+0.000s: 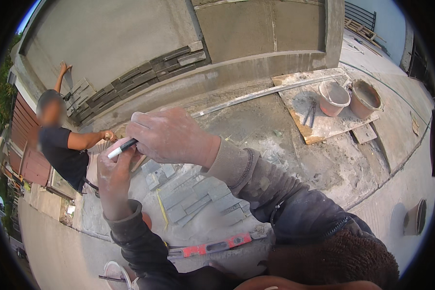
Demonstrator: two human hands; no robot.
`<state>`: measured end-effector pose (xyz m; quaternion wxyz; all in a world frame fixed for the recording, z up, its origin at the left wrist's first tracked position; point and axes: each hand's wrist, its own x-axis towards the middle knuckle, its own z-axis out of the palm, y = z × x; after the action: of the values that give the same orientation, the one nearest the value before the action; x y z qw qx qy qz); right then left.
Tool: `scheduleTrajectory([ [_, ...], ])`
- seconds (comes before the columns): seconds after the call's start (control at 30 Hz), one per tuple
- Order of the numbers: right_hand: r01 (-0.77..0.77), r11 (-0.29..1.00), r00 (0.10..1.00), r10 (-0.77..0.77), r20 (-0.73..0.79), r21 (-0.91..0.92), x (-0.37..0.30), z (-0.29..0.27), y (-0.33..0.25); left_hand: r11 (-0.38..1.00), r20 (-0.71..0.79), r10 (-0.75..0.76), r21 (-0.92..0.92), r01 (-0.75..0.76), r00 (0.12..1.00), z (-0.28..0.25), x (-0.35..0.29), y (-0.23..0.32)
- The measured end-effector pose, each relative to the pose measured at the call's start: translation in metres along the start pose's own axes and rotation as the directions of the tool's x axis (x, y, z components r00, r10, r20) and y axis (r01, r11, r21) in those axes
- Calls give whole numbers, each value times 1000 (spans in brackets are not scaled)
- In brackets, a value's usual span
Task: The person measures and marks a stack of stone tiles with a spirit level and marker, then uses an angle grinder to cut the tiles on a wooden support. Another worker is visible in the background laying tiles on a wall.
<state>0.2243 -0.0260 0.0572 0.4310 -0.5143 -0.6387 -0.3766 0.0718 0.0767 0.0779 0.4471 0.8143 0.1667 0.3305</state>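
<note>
A black-and-white marker sits between my two raised hands, its white end pointing down and left. My right hand is closed, with the dark part of the marker running in under its dusty fingers. Just below and left, my left hand has its fingers bent close by the white end; what they grip, if anything, is hidden. Beneath the hands, several grey stone tiles lie on the ground. A red spirit level rests nearer to me.
At left, a co-worker reaches a hand to the wall, partly clad in stone strips. A long metal straightedge reaches onto a board bearing two buckets and tongs. Another bucket lies far right.
</note>
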Motion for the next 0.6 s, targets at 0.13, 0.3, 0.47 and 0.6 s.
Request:
scheduleTrajectory([
  [0.13, 33, 999, 997, -33, 73, 3, -15, 5, 1, 999, 98, 29, 41, -33, 995, 4, -7, -7],
  [0.3, 54, 999, 975, -54, 214, 9, -14, 8, -11, 952, 189, 120, 256, -167, 975, -14, -17, -26],
  [0.47, 19, 998, 971, -33, 237, 60, -13, -1, -10, 878, 269, 113, 424, -223, 956, -10, -14, -8],
  [0.6, -89, 971, 961, 26, 275, 220, -21, 3, 0, 893, 249, 152, 379, -241, 956, -8, -13, -11],
])
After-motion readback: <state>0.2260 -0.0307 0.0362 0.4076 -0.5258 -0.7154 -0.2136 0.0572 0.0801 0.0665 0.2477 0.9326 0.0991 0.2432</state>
